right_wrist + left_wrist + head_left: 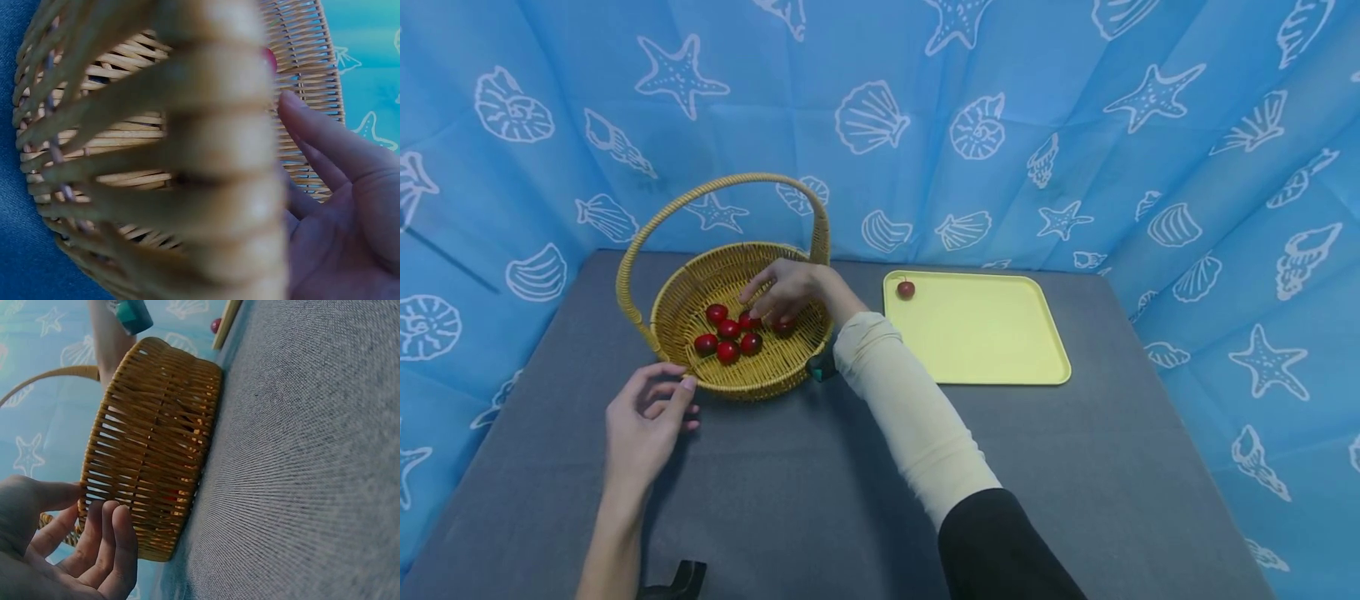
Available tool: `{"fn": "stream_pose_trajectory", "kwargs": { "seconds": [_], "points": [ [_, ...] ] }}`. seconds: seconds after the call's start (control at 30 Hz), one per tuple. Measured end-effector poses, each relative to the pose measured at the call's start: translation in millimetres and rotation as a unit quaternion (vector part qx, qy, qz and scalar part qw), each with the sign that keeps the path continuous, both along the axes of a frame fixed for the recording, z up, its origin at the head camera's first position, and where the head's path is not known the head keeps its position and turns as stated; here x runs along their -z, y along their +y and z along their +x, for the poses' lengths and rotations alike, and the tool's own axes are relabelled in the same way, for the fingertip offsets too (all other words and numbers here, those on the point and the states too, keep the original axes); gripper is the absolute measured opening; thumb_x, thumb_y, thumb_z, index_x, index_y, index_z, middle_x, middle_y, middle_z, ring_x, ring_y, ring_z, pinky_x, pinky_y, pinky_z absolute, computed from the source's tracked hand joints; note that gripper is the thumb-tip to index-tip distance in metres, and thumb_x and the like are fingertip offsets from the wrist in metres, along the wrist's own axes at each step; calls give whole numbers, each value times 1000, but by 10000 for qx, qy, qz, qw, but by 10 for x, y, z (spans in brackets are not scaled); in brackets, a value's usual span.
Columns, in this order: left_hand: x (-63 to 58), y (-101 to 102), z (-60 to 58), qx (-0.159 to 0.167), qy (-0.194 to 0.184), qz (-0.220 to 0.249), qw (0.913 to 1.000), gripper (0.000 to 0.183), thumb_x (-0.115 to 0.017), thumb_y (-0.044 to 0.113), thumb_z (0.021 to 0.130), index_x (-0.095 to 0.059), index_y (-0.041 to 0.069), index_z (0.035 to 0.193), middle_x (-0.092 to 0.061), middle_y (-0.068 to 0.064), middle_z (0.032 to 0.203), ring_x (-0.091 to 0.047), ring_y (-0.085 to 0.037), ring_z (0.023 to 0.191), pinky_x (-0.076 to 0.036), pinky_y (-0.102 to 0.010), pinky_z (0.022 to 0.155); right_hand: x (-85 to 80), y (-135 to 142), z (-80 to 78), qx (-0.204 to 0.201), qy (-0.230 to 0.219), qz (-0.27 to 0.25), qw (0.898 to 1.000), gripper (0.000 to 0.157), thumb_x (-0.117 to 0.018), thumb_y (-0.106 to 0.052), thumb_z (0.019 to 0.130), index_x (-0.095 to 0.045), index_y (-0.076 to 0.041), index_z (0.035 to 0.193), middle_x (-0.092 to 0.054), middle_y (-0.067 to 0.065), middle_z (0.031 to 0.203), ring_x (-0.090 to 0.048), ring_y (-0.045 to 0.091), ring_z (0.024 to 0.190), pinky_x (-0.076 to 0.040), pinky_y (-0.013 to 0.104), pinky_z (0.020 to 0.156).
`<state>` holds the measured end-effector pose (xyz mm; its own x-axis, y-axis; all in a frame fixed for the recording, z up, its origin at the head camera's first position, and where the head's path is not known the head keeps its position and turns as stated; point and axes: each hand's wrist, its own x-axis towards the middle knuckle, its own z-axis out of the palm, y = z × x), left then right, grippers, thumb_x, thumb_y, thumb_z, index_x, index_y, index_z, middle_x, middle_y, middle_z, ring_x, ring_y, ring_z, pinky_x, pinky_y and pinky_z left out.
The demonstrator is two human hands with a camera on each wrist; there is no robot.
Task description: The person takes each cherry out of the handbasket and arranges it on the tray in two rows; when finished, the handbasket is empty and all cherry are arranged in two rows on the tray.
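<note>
A yellow wicker basket (775, 375) with a tall arched handle stands on the left half of the table. Several glossy red cherries (727, 352) lie together on its bottom. My right hand (790, 289) reaches over the rim into the basket, its loosely bent fingers just above the cherries at the right of the group. Seen past the blurred rim in the right wrist view, the thumb (325, 134) is extended near one cherry (270, 60); the other fingertips are hidden. With thumb and fingers, my left hand (81, 537) pinches the basket's near-left rim.
To the right of the basket lies a pale yellow tray (985, 333), with a single stemmed cherry (906, 289) in its far-left corner. Grey cloth covers the table (1075, 467). A blue curtain (925, 183) with white shell prints hangs behind and at the sides.
</note>
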<state>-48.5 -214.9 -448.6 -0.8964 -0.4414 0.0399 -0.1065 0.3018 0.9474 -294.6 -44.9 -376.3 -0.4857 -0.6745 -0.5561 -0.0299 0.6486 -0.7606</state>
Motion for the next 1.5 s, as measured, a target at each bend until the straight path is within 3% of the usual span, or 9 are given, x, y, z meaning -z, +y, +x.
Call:
{"fn": "stream_pose_trajectory", "kwargs": {
  "seconds": [0.2, 0.33, 0.5, 0.63, 0.87, 1.27, 1.5],
  "points": [
    [-4, 0, -8, 27, 14, 1, 10000, 31, -72, 24, 106, -64, 8, 132, -72, 14, 91, -75, -7, 72, -67, -23, 61, -21, 6, 19, -18, -149, 128, 9998, 42, -67, -6, 107, -63, -9, 149, -70, 9, 108, -62, 19, 87, -53, 36, 80],
    [-1, 2, -6, 11, 15, 31, 10000, 30, -72, 24, 106, -64, 9, 131, -71, 16, 90, -75, -6, 72, -68, -23, 62, -2, -2, 18, -122, -123, 301, 9994, 42, -66, -7, 108, -64, -12, 149, -66, 5, 102, -59, 15, 85, -51, 32, 78],
    [16, 1, -20, -48, -39, 33, 10000, 30, -72, 24, 106, -65, 10, 132, -70, 18, 89, -74, -5, 72, -67, -22, 61, 5, -19, 21, -345, 40, 402, 9986, 43, -67, -11, 108, -63, -16, 151, -64, 2, 109, -62, 13, 89, -49, 27, 72],
    [17, 5, -22, -94, -146, -50, 9998, 31, -72, 24, 106, -64, 11, 133, -72, 12, 94, -73, -3, 72, -67, -21, 61, 2, -38, 33, -494, 19, 446, 9978, 44, -67, -11, 108, -63, -17, 152, -60, 1, 113, -56, 13, 86, -44, 27, 69],
    [-7, 15, -7, -84, -201, -73, 9997, 31, -71, 27, 107, -64, 12, 133, -74, 1, 100, -73, -4, 74, -67, -22, 63, 24, -36, 46, -543, -84, 410, 9976, 42, -68, -9, 107, -65, -14, 149, -62, 1, 116, -56, 12, 91, -47, 29, 77],
    [-15, 13, 3, -76, -196, -108, 9997, 30, -71, 27, 107, -63, 12, 132, -72, 6, 97, -73, -4, 74, -67, -22, 63, 48, -47, 49, -760, 216, 587, 9951, 45, -75, -6, 102, -68, -14, 146, -61, 8, 137, -57, 12, 105, -52, 29, 83],
    [-17, 18, 8, -67, -190, -126, 9997, 30, -70, 26, 108, -63, 12, 133, -73, 4, 98, -74, -5, 75, -68, -22, 64, 77, -35, 49, -819, 404, 592, 9941, 41, -76, -10, 102, -69, -11, 142, -65, 4, 125, -58, 11, 98, -51, 29, 80]
  ]
}}
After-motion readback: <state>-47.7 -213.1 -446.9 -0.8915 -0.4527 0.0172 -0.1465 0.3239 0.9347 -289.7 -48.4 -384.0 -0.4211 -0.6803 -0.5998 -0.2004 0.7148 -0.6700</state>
